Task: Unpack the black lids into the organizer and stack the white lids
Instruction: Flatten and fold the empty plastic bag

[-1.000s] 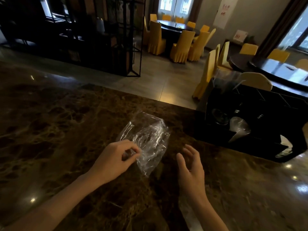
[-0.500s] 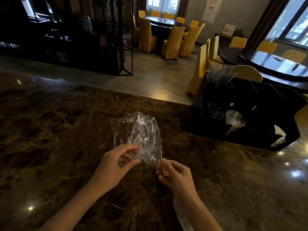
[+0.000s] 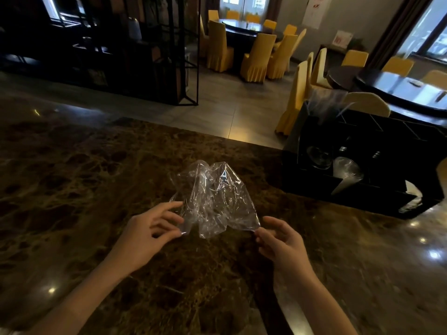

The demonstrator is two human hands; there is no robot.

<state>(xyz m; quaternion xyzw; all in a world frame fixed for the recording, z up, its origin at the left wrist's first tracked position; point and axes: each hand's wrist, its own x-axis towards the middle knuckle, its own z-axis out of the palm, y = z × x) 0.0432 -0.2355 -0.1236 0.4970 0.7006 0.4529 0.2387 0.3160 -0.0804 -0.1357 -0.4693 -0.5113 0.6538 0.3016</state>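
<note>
A crumpled clear plastic bag [image 3: 215,201] hangs above the brown marble counter [image 3: 72,189], stretched between both hands. My left hand [image 3: 147,232] pinches its lower left edge between thumb and fingers. My right hand [image 3: 283,240] pinches its lower right corner. The bag looks empty; no lids show inside it. The black organizer [image 3: 362,165] stands at the counter's right, with clear cups or lids [image 3: 346,170] in its front slots and a white stack [image 3: 411,199] at its right end. Black lids inside it are too dark to make out.
More clear plastic [image 3: 326,100] sticks up from the organizer's back left corner. The counter's far edge runs across the middle of the view; beyond it are floor tiles, a black metal shelf [image 3: 154,49] and round tables with yellow-covered chairs [image 3: 256,56].
My right hand came in from open beside the bag and took its lower right corner. Both hands then moved apart, spreading the bag wider and lifting it.
</note>
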